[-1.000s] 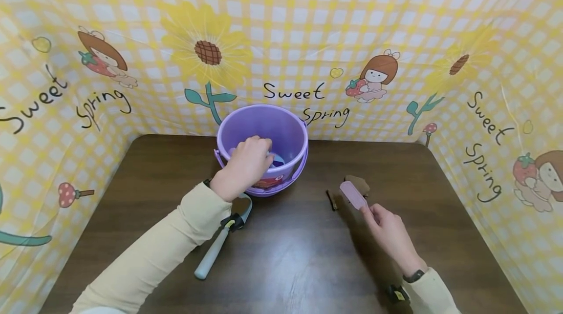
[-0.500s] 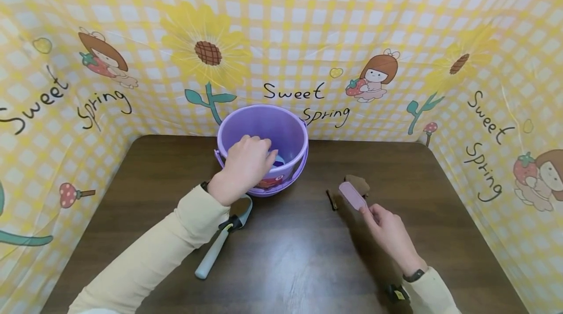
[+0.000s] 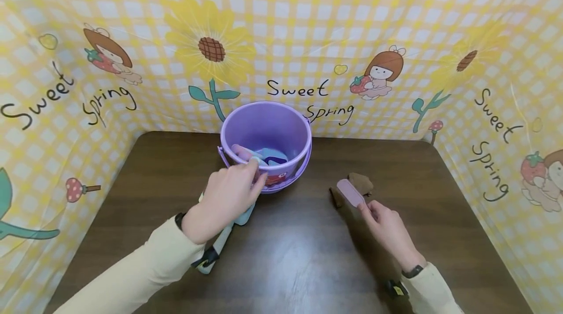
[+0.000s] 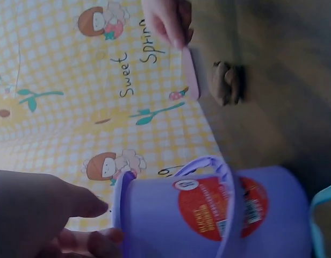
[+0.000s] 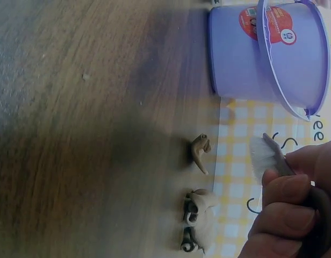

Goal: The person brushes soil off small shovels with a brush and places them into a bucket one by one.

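My left hand (image 3: 224,201) is at the near side of a purple bucket (image 3: 268,128). Its thumb and fingers stand apart beside the rim in the left wrist view, with nothing visible between them. Inside the bucket lie a pink piece (image 3: 242,152) and light blue and dark blue pieces (image 3: 277,160). My right hand (image 3: 389,231) holds a pink brush (image 3: 350,193); its white bristles (image 5: 261,157) show in the right wrist view. Beyond the brush lie a brown lump (image 3: 361,183) with rounded, hollowed parts and a thin curved brown piece (image 5: 200,150).
A pale teal shovel (image 3: 222,240) lies on the table in front of the bucket, partly hidden by the left hand and wrist strap. The dark wooden table (image 3: 286,265) is enclosed by yellow checked cloth (image 3: 281,35) behind and at both sides.
My left hand has come out of the bucket toward the near left, exposing the pink and blue pieces inside. The right hand and brush have hardly moved.
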Demonstrator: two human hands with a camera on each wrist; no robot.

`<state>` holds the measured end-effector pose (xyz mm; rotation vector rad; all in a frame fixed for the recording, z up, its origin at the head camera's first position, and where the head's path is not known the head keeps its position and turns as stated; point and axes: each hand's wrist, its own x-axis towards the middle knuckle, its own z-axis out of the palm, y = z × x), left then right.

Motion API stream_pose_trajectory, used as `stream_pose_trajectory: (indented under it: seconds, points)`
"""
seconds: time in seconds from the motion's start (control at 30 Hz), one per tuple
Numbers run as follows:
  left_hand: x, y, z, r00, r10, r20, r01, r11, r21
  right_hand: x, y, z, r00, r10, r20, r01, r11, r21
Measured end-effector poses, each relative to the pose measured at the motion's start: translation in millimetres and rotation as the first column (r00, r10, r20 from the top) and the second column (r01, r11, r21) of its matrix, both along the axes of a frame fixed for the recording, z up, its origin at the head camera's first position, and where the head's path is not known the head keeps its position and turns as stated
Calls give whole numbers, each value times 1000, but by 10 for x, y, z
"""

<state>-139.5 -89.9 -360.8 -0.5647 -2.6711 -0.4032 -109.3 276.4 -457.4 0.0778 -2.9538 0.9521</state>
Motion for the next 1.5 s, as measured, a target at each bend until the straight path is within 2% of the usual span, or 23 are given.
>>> stream_pose_trajectory:
  seconds: [0.17, 0.23, 0.33, 0.47, 0.63, 0.9, 1.13, 1.3, 1.5]
  points:
    - [229, -131, -217, 1000, -24, 1, 24, 998, -61, -19, -19, 22, 1000, 4, -13, -5, 1000, -8]
    - [290, -190, -325, 999, -30, 25, 32, 996, -87, -29, -33, 35, 1000, 5, -14, -5, 1000, -10]
    - [366, -275, -492, 995, -3, 95, 15, 992, -129, -43, -55, 52, 1000, 9, -4, -9, 1000, -8]
    - [436, -375, -704, 980, 60, 187, -26, 983, -182, -43, -79, 67, 1000, 12, 17, -12, 1000, 0]
    - [486, -472, -903, 980, 95, 177, -58, 977, -204, -41, -93, 60, 1000, 9, 20, -9, 1000, -4]
    - [535, -556, -1051, 977, 87, 195, -45, 977, -209, -11, -118, 16, 999, 4, 43, -4, 1000, -10]
    - [540, -553, -1126, 991, 86, 103, -65, 978, -197, -18, -134, 12, 999, 16, 39, -15, 1000, -10]
    - [574, -551, -1157, 993, 93, 73, -77, 976, -202, -13, -135, -2, 999, 24, 38, -24, 1000, 7]
    - [581, -541, -1172, 998, 68, 5, -66, 980, -187, -21, -144, -18, 999, 38, 31, -38, 999, 8]
